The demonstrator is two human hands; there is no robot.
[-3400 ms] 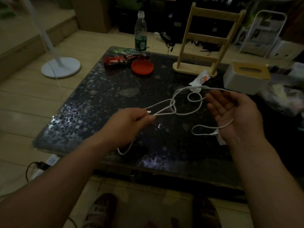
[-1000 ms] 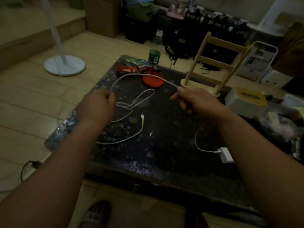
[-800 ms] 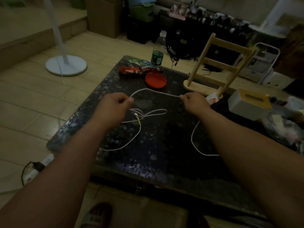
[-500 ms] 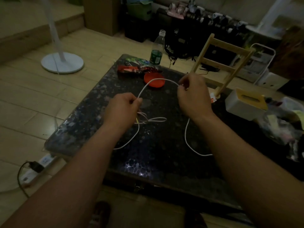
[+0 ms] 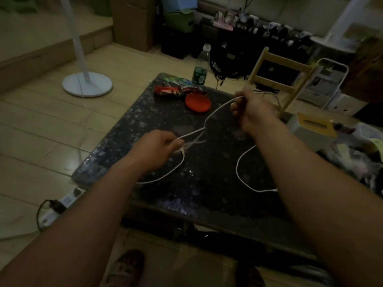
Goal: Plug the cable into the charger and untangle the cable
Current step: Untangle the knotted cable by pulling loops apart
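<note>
Both hands (left [image 5: 157, 149], right [image 5: 253, 112]) grip cable [image 5: 216, 110].

We see a white cable [image 5: 237, 169] against a dark, almost black surface [image 5: 207, 193] flecked all over with pale grey speckles. Toward its far left lies an orange-red round lid [image 5: 198, 102]. Just beyond that is a red wrapper [image 5: 167, 91] beside a green and blue one [image 5: 176, 80]. The bottle [image 5: 200, 73] at the far edge is clear with a green label. On the far right we make out a pale yellow wooden rack [image 5: 269, 79] and a white box [image 5: 304, 137] with a tan top. The floor [image 5: 41, 121] is light tan boards. On it, far left, stands a white round base [image 5: 87, 83], and near left a white power strip [image 5: 69, 197] carries a black plug.
</note>
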